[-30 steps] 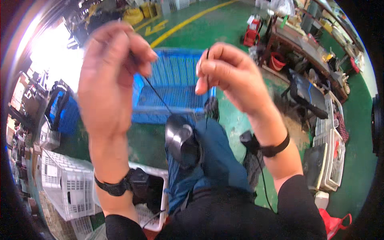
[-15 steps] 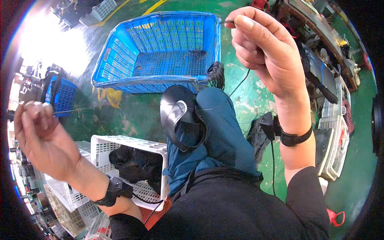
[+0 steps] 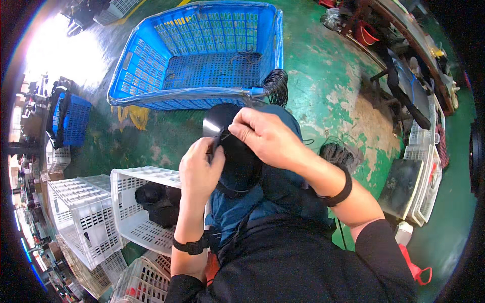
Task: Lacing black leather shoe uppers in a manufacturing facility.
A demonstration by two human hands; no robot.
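Both hands meet over one black, glossy oval part (image 3: 230, 146) resting on the person's lap, on the blue trouser knee. Its long axis runs from about eleven o'clock, where the shiny rounded end catches the light, down toward five o'clock, where it disappears under the right wrist.

Left hand (image 3: 201, 171) comes up from six o'clock and sits at the part's eight o'clock edge, fingers curled closed, thumb and forefinger pinched on something thin and dark at the rim; whether that is a cord or a tab I cannot tell. Right hand (image 3: 265, 139) reaches in from four o'clock and lies over the part's upper right side, fingertips pressed together at the very same spot, right against the left thumb. So the pinch point lies at ten o'clock from the right palm and twelve o'clock from the left, and neither hand is clearly nearer.

Beyond the knee, at twelve o'clock, stands a blue crate (image 3: 202, 55), with a bundle of black cords (image 3: 275, 86) at its near right corner. A white crate (image 3: 136, 212) holding dark parts sits at eight o'clock.
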